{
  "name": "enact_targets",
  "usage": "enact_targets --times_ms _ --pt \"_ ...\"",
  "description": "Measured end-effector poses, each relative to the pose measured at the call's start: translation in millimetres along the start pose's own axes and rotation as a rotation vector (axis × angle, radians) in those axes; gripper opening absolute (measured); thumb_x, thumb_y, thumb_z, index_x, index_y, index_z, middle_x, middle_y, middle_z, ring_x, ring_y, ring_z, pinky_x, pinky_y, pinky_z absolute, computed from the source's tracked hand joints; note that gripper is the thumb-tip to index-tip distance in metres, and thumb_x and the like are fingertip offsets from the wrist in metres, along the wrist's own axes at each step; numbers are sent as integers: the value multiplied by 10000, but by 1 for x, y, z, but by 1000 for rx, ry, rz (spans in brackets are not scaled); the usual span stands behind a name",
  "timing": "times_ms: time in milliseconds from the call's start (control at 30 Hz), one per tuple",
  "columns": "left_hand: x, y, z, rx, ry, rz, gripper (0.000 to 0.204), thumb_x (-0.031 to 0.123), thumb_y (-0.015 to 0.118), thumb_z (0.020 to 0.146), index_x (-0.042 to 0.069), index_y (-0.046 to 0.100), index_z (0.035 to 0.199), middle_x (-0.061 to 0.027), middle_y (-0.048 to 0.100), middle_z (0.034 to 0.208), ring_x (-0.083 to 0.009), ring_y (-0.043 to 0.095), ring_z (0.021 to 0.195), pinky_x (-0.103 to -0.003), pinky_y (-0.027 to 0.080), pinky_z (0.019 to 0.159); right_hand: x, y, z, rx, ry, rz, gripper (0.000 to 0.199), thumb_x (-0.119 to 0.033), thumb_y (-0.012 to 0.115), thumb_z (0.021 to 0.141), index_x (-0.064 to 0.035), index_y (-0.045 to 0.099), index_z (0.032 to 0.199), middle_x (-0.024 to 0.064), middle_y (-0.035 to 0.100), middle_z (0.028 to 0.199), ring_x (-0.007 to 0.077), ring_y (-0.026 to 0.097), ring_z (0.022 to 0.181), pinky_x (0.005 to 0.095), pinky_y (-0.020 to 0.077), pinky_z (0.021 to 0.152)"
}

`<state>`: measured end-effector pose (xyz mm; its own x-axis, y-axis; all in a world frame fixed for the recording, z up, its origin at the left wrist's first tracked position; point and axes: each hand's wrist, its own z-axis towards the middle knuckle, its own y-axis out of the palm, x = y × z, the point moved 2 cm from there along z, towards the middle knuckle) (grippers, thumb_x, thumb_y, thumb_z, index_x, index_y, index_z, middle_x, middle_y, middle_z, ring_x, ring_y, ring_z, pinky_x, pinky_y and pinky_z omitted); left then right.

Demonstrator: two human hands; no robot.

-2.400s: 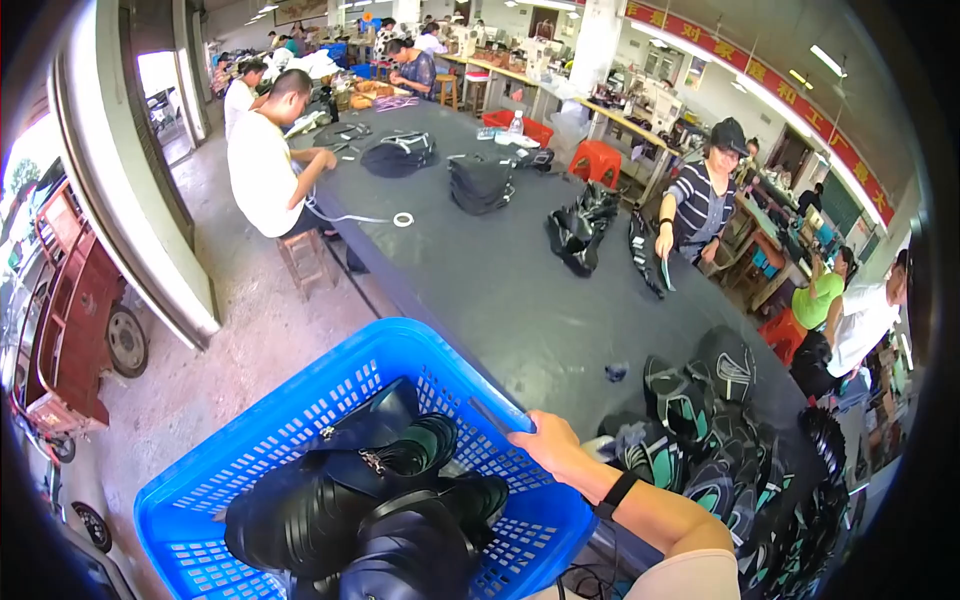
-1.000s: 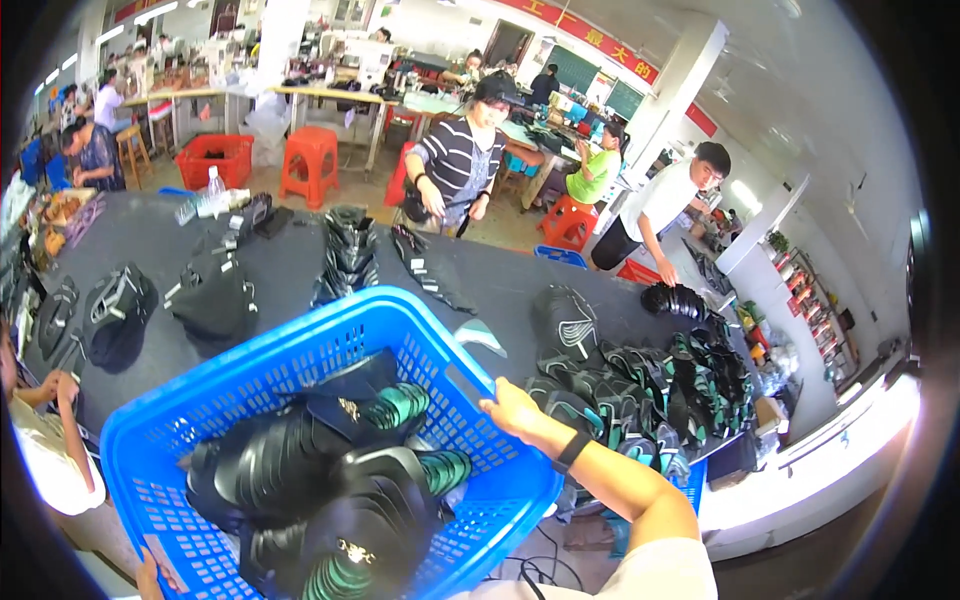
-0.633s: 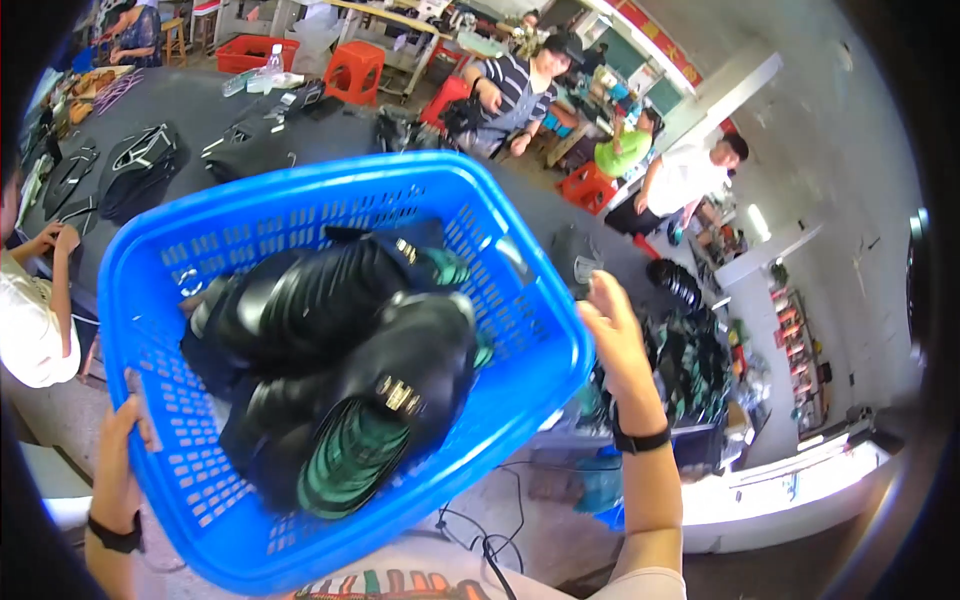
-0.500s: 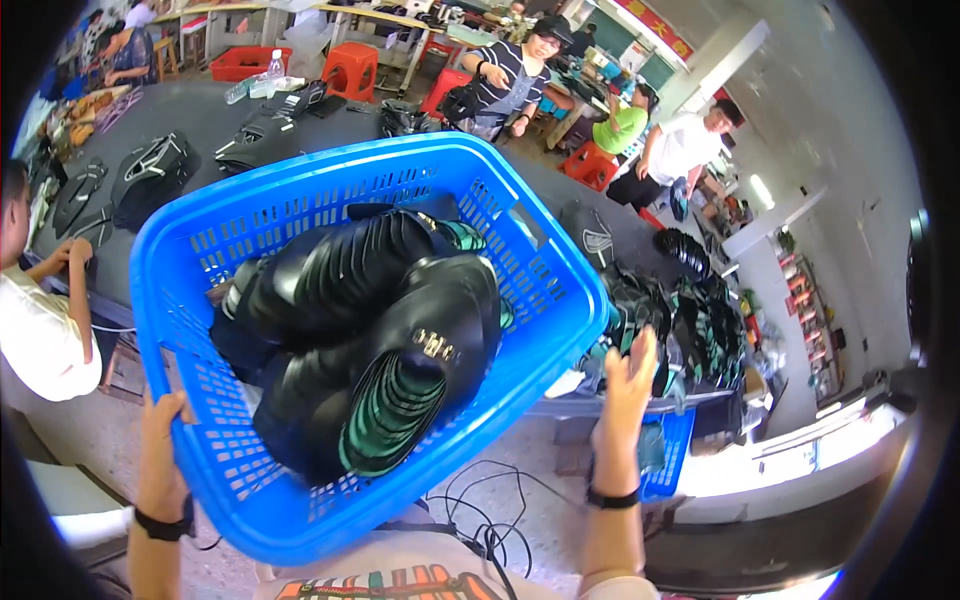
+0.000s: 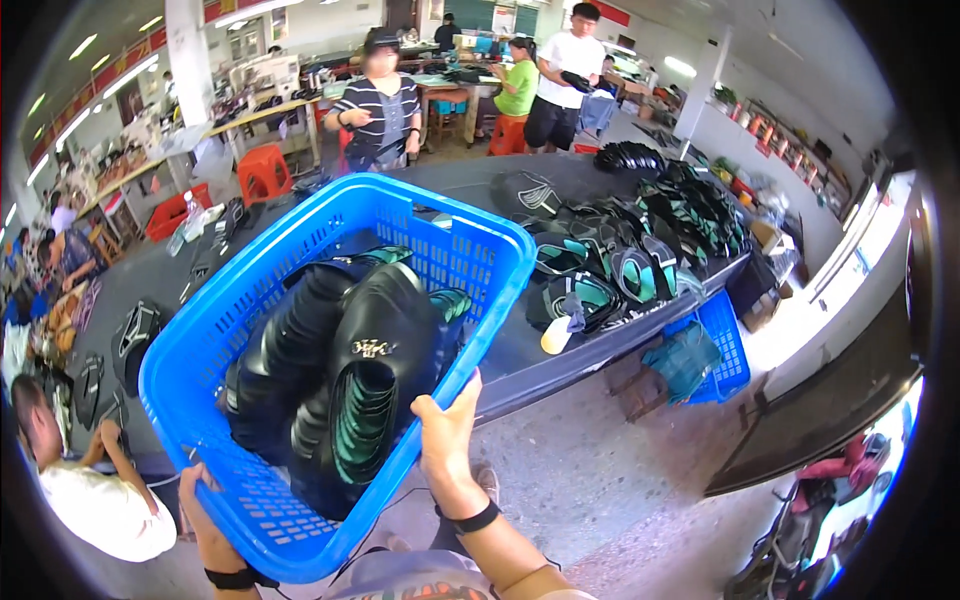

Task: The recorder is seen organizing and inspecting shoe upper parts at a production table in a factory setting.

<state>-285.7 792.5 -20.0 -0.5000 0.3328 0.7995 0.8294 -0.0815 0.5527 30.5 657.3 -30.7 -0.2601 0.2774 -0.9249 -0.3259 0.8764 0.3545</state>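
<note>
A blue plastic basket (image 5: pixel 505 265) hangs tilted in front of me, above the floor and over the table's near edge. Inside lie nested stacks of black shoe uppers (image 5: pixel 385 310) with green linings. My left hand (image 5: pixel 205 505) grips the basket's near left rim, its fingers hooked over the edge. Against the lower right side is my right hand (image 5: pixel 450 430), thumb toward the rim and the other fingers partly hidden along the outer wall. Both wrists wear black bands.
A long dark table (image 5: pixel 520 375) runs across, bearing a heap of black and green shoe parts (image 5: pixel 640 250) at the right. Another blue basket (image 5: pixel 725 345) stands below it. One person (image 5: pixel 100 500) sits at left; others stand beyond the table. A motorbike (image 5: pixel 820 500) is at far right.
My right hand, open and apart from the basket before, has come in against its right side. The basket has moved slightly down and left in view, which has turned rightward.
</note>
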Motion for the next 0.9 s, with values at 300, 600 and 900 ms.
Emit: enact_targets --times_ms 300,600,900 --pt "-55 27 -37 158 -44 -62 247 174 569 950 120 534 1189 -144 604 1166 -242 613 998 -372 532 888 -44 -42 60 -40 -40 21 893 55 614 706 39 275 1533 78 526 1081 135 563 801 269 514 665" --pt "-121 183 -26 165 -89 -108 343 206 644 831 104 534 1140 -96 581 978 -251 621 899 -408 548 813 -73 -82 226 -149 -122 -138 691 -11 627 669 14 488 1345 39 569 894 143 576 696 277 516 596" --pt "-204 302 -2 299 18 -141 634 101 639 890 233 363 1446 -38 470 1149 -171 518 1032 -348 485 877 -94 -106 386 -318 -74 -108 556 -40 590 659 9 570 1213 64 611 917 170 570 723 288 498 644"
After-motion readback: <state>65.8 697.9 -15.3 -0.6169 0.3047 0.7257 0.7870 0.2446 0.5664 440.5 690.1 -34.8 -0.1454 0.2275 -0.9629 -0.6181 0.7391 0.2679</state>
